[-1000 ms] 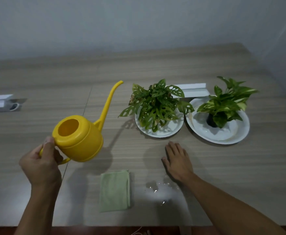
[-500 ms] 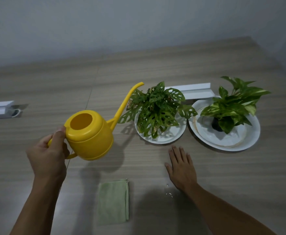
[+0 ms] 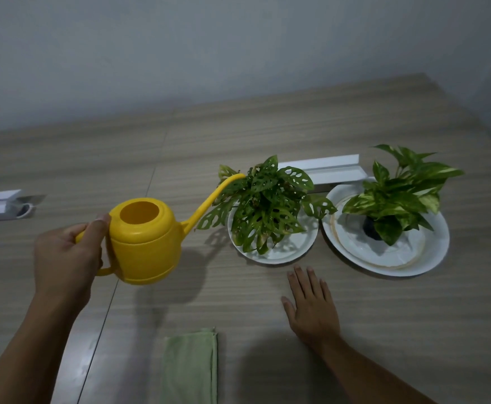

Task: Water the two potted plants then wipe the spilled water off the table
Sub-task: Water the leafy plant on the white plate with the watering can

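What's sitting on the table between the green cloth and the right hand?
Nothing: in the head view, only bare table separates the green cloth from the right hand, which lies flat.

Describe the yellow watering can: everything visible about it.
The watering can is bright yellow, apparently plastic, with a squat barrel body, a round open fill hole on top, a loop handle and a long thin curved spout. The left hand holds it off the table by the handle, thumb on the top rim. It is roughly upright, and the spout tip reaches the leaves of the holey-leaved plant. No water is seen pouring. Its shadow falls on the table.
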Tool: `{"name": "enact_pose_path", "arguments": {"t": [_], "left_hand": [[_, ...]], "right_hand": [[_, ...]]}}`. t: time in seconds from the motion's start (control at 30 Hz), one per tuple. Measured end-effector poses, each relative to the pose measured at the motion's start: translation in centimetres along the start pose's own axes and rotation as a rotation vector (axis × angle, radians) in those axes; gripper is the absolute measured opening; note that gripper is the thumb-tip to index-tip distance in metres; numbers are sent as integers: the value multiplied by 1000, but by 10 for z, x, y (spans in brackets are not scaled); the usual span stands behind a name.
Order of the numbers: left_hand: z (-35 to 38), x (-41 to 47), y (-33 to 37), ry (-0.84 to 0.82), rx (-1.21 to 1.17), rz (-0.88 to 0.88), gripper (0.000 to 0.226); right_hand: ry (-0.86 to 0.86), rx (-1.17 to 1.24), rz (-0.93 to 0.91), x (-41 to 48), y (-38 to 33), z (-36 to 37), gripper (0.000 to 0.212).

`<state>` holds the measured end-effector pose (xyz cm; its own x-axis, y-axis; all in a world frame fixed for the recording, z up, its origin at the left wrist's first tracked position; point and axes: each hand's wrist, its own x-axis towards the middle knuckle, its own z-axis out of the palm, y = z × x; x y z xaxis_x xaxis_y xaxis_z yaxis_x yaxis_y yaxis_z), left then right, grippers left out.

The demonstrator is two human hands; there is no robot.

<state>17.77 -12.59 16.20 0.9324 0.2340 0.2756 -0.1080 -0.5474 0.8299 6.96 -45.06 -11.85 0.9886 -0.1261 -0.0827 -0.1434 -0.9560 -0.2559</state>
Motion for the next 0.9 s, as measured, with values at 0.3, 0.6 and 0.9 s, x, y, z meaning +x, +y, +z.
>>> {"name": "enact_pose_path", "arguments": {"t": [0.3,0.6,0.9], "left_hand": [[2,15,12,-77,80,-12,56],[6,21,20,-104,62,48,54],[7,30,25,-73,74,57,56]], "right_hand": [[37,30,2,-5,1,-4,63],[55,38,-6,-4,0,-3,62],[50,47,4,-4,0,-1,64]]}}
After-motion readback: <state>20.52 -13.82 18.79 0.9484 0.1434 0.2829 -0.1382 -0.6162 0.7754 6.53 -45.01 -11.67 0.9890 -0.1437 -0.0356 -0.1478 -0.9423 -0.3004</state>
